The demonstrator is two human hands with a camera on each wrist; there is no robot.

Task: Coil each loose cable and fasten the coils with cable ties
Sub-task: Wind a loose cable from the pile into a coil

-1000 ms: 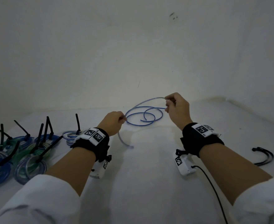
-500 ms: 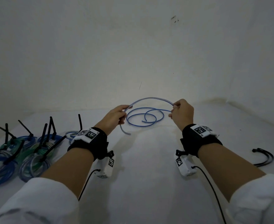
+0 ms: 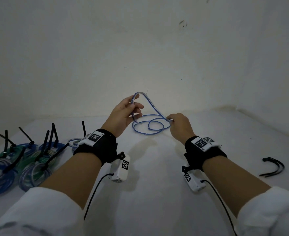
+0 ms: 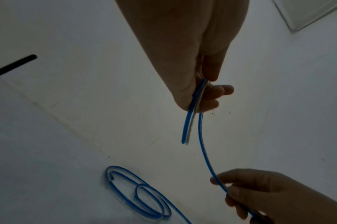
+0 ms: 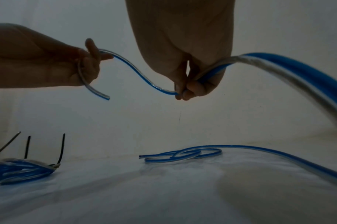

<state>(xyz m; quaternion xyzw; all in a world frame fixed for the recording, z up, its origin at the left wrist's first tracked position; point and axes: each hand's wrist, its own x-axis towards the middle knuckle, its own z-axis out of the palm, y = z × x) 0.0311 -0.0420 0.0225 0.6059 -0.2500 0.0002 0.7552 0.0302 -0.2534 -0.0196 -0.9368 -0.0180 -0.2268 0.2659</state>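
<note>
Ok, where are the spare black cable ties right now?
In the head view the spare ties lie on the white table at the far right, beyond the right forearm and apart from the blue cable.

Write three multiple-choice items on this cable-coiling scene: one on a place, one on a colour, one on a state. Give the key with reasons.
1. Where do the spare black cable ties lie?
A. beside the right forearm
B. under the tied coils
C. in the left hand

2. What colour is the loose cable?
A. red
B. blue and clear
C. black

3. How is the loose cable held?
A. by neither hand
B. by the right hand only
C. by both hands

Key:
1 A, they lie on the white table at far right.
2 B, blue stripe on clear sheath.
3 C, the left hand grips its end and the right hand pinches it further along.
</note>
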